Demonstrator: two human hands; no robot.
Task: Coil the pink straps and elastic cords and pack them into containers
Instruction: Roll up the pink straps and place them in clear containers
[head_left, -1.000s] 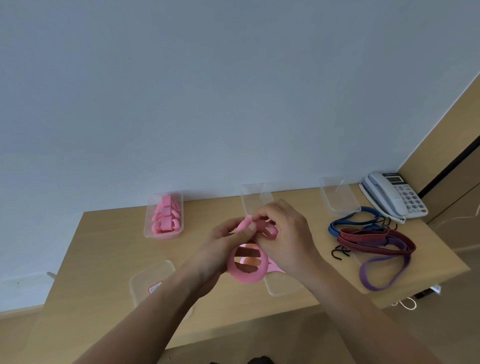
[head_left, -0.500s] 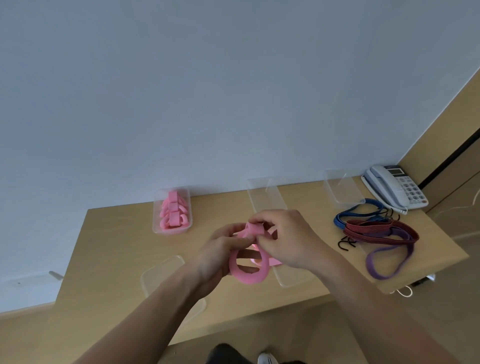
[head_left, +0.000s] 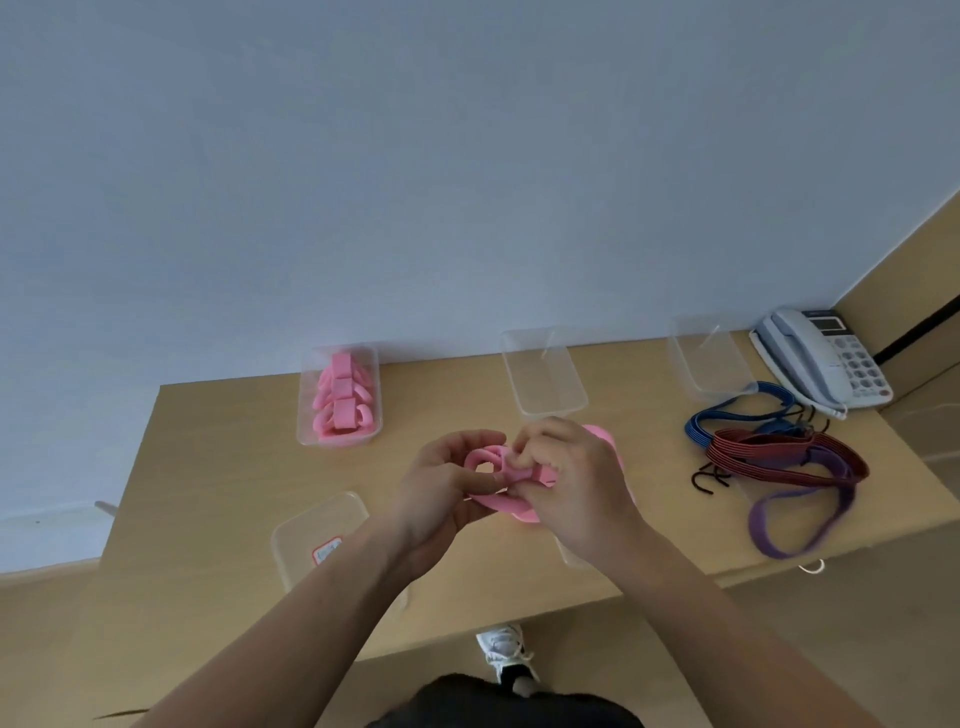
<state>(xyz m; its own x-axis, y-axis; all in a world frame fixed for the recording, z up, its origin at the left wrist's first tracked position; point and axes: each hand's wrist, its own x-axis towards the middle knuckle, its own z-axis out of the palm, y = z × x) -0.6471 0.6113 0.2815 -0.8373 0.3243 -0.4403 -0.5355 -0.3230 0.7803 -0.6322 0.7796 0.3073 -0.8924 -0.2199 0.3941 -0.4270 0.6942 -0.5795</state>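
Both hands work a coiled pink strap above the middle of the wooden table. My left hand grips the coil from the left, fingers curled round its loops. My right hand pinches the strap's end against the coil from the right. A clear container at the back left holds several coiled pink straps. Blue, red and purple elastic cords lie in a heap at the right. Empty clear containers stand at the back middle and back right.
A clear lid with a red label lies near the front left edge. Another clear piece is partly hidden under my right wrist. A grey desk phone sits at the back right corner. A shoe shows below the table's front edge.
The view has tilted down, showing more of the table's front and the floor. My hands have turned the pink coil flatter and pulled it tighter, my right hand now covering more of it.
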